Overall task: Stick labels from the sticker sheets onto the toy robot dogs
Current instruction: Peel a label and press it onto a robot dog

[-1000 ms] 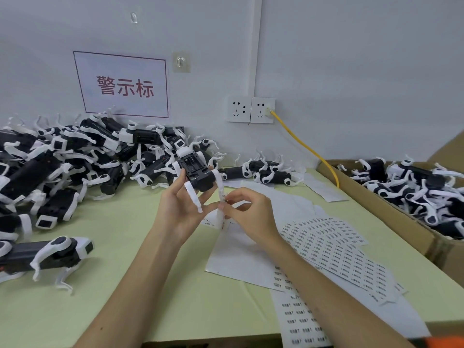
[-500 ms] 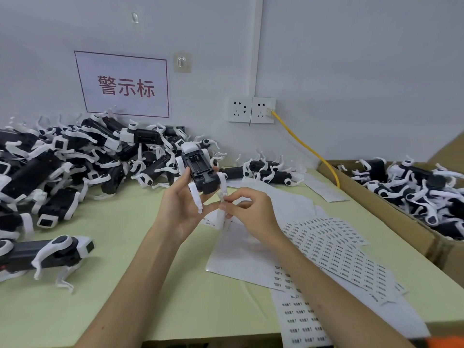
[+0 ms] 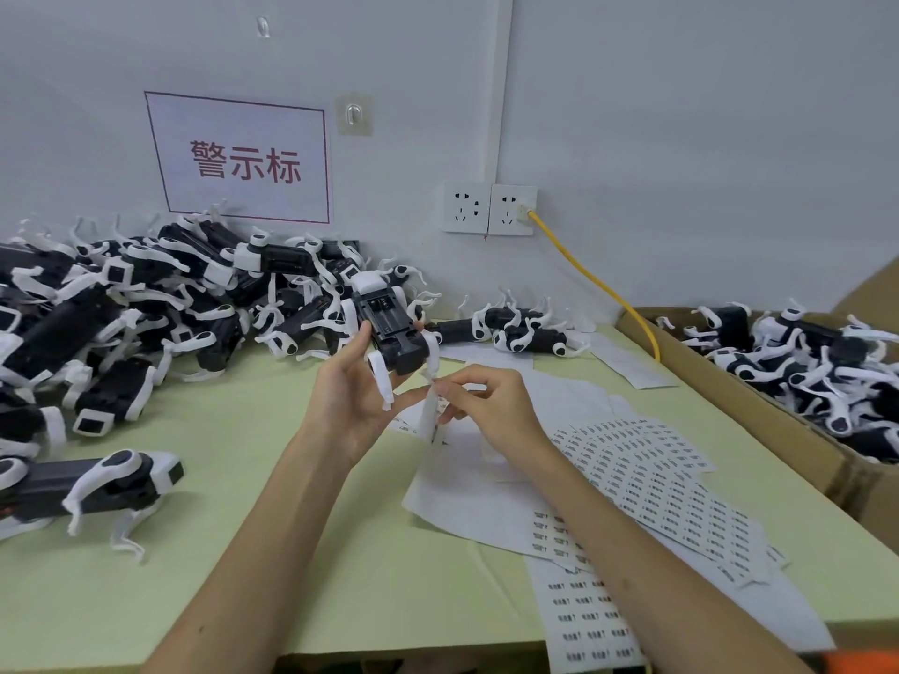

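We have just 1 view: a wide-angle camera worn on the head, sitting close above the near edge of the flat pale green tabletop. It faces forward and down across the tabletop, taking in its whole depth up to the plain white wall rising behind its far edge.
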A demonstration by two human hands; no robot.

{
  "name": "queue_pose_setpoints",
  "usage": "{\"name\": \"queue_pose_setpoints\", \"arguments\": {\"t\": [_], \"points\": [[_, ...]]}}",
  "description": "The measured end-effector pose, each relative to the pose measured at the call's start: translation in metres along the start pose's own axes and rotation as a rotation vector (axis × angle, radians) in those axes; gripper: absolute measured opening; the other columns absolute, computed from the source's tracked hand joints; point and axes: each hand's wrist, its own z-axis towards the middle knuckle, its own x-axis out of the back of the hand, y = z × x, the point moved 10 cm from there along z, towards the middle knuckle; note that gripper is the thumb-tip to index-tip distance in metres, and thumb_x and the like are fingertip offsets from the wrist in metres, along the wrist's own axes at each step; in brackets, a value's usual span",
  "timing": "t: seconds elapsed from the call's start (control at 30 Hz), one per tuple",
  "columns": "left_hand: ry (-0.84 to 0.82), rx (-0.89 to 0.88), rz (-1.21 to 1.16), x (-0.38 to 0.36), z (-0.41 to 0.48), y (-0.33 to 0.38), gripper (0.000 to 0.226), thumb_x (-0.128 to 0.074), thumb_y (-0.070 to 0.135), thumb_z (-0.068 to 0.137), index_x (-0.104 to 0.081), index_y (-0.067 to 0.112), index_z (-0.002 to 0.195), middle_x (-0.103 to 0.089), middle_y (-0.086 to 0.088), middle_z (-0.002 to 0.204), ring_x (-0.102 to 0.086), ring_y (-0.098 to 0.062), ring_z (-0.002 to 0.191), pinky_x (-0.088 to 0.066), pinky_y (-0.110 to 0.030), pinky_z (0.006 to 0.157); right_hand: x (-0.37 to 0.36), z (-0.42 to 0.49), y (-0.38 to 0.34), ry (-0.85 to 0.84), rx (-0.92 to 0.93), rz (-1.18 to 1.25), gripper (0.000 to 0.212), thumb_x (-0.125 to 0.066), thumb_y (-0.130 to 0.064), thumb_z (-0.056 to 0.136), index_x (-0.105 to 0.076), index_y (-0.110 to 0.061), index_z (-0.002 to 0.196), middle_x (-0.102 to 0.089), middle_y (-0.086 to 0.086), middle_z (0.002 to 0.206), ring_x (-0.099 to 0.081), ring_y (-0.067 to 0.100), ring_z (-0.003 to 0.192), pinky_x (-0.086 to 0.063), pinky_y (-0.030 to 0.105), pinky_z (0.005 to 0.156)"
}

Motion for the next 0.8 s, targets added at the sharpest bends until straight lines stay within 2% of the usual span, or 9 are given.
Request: {"name": "queue_pose_setpoints", "arguments": {"t": [0.07,0.17,0.27,0.47,0.57,0.7,0.8], "points": [[0.015,-0.011,-0.01,0.001,-0.001,0.003,0.044,-0.044,0.039,0.108,-0.08,0.015,0.114,-0.073,-0.009,0.125,-0.072,-0.025,0.111,-0.058,-0.056,0.092,-0.001,0.0,-0.001,-0.006,0.007,-0.018,0.014,-0.075,-0.01,0.091,-0.08,-0.023,0.088,-0.077,-0.01,0.088,-0.074,0.022,0.063,-0.053,0.022,0.065],[0.026,-0.015,-0.007,0.0,-0.003,0.007,0.043,-0.046,0.038,0.107,-0.065,0.011,0.135,-0.072,-0.01,0.127,-0.07,-0.027,0.114,-0.058,-0.057,0.091,-0.002,-0.001,-0.002,0.001,0.029,-0.063,0.019,-0.076,-0.008,0.09,-0.079,-0.026,0.091,-0.077,-0.01,0.09,-0.074,0.021,0.063,-0.052,0.02,0.066],[0.027,-0.027,0.048,-0.004,-0.006,0.011,0.049,-0.047,0.038,0.106,-0.054,0.009,0.145,-0.07,-0.012,0.13,-0.069,-0.028,0.118,-0.059,-0.054,0.087,-0.002,-0.001,-0.002,0.021,0.045,-0.095,0.019,-0.078,-0.01,0.088,-0.079,-0.029,0.089,-0.077,-0.01,0.091,-0.075,0.02,0.064,-0.055,0.024,0.07],[0.065,-0.041,0.232,-0.004,-0.007,0.014,0.053,-0.051,0.038,0.103,-0.051,0.01,0.148,-0.065,-0.012,0.14,-0.064,-0.032,0.127,-0.059,-0.053,0.093,-0.008,-0.004,-0.003,0.006,0.062,-0.125,0.018,-0.08,-0.013,0.087,-0.078,-0.031,0.088,-0.076,-0.011,0.091,-0.073,0.018,0.061,-0.054,0.02,0.066],[0.092,-0.055,0.337,-0.002,-0.008,0.014,0.051,-0.054,0.041,0.101,-0.054,0.013,0.144,-0.064,-0.01,0.141,-0.065,-0.034,0.126,-0.053,-0.059,0.102,-0.011,-0.005,-0.003,-0.005,0.063,-0.145,0.021,-0.081,-0.014,0.087,-0.078,-0.034,0.089,-0.076,-0.014,0.092,-0.073,0.018,0.061,-0.054,0.02,0.065],[0.148,-0.053,0.373,0.004,-0.009,0.016,0.044,-0.052,0.04,0.104,-0.057,0.016,0.141,-0.067,-0.01,0.137,-0.067,-0.032,0.122,-0.049,-0.061,0.107,-0.014,-0.005,0.003,-0.01,0.04,-0.177,0.013,-0.081,-0.016,0.087,-0.08,-0.028,0.094,-0.077,-0.015,0.092,-0.074,0.016,0.061,-0.056,0.023,0.065],[0.192,-0.045,0.362,0.011,-0.009,0.017,0.043,-0.051,0.04,0.105,-0.057,0.018,0.142,-0.067,-0.012,0.137,-0.066,-0.032,0.124,-0.048,-0.06,0.109,-0.015,-0.006,0.001,-0.014,0.04,-0.202,0.014,-0.08,-0.016,0.088,-0.08,-0.029,0.093,-0.077,-0.017,0.091,-0.073,0.016,0.061,-0.056,0.023,0.066]]}}
